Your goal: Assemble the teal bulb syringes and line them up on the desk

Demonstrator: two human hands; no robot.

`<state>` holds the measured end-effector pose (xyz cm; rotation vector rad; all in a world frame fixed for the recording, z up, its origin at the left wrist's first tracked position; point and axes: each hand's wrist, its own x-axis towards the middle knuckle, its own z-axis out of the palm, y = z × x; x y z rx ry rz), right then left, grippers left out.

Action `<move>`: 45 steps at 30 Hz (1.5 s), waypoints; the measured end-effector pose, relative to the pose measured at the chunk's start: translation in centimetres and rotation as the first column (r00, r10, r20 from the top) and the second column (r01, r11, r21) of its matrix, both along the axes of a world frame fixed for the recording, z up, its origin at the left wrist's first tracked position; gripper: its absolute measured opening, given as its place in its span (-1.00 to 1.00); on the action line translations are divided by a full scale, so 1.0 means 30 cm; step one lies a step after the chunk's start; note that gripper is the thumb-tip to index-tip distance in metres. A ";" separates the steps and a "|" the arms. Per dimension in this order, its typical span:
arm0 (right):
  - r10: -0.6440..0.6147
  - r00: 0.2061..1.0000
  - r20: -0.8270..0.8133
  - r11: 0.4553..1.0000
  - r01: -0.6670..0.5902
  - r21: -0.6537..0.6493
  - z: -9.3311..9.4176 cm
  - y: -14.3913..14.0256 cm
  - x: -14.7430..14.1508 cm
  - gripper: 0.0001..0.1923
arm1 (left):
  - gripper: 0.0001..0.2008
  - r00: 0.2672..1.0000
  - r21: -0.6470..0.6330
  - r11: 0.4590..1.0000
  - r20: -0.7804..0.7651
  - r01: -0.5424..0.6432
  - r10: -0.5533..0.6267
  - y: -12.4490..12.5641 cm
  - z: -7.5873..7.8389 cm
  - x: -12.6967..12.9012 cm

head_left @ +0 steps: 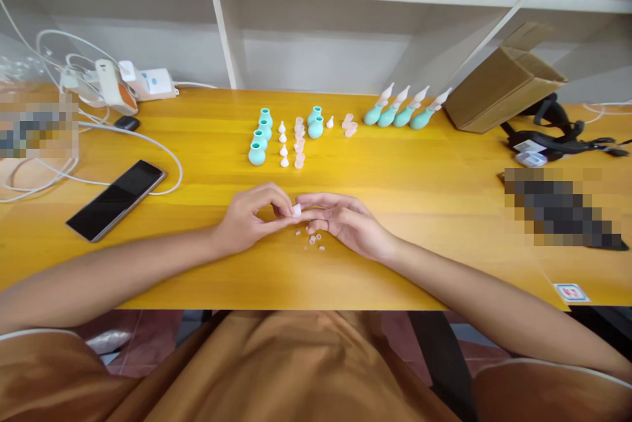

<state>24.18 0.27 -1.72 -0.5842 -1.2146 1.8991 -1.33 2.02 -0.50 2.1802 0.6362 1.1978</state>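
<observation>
Here, the left hand (pixel 247 216) and right hand (pixel 345 221) pinched one small white cap (pixel 296 210) between closed fingertips, above loose pink pieces (pixel 312 239), an apparent fitting step demanding fine alignment.

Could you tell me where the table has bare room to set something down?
Bare wood lies between the phone and the left hand, and right of the right hand toward the cardboard box. It is crowded around the teal bulbs and the tiny parts.

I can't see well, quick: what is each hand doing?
Left hand: fingers pinched on the small white piece.
Right hand: fingertips also on that piece, other fingers loosely open.
</observation>
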 end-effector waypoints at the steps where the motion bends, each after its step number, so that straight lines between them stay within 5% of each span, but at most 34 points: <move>1: 0.000 1.000 0.005 1.000 0.000 0.006 0.000 0.000 0.001 -0.65 | -0.85 1.000 -0.008 1.000 -0.004 0.001 -0.001 0.002 0.000 0.000; 10: -0.018 0.999 0.046 0.999 0.016 0.050 0.005 0.005 0.004 -0.64 | -0.74 0.997 -0.308 0.950 0.069 0.045 -0.025 0.029 -0.016 0.006; 18: -0.017 0.997 0.075 0.996 0.011 0.084 -0.004 0.003 0.011 -0.58 | -0.73 0.995 -0.420 0.905 0.093 0.074 -0.038 0.033 -0.021 0.012; 45: -0.020 0.988 0.150 0.953 -0.027 0.303 0.014 -0.021 0.016 -0.55 | -0.75 1.000 -0.329 0.944 0.005 -0.006 0.008 0.024 -0.010 0.011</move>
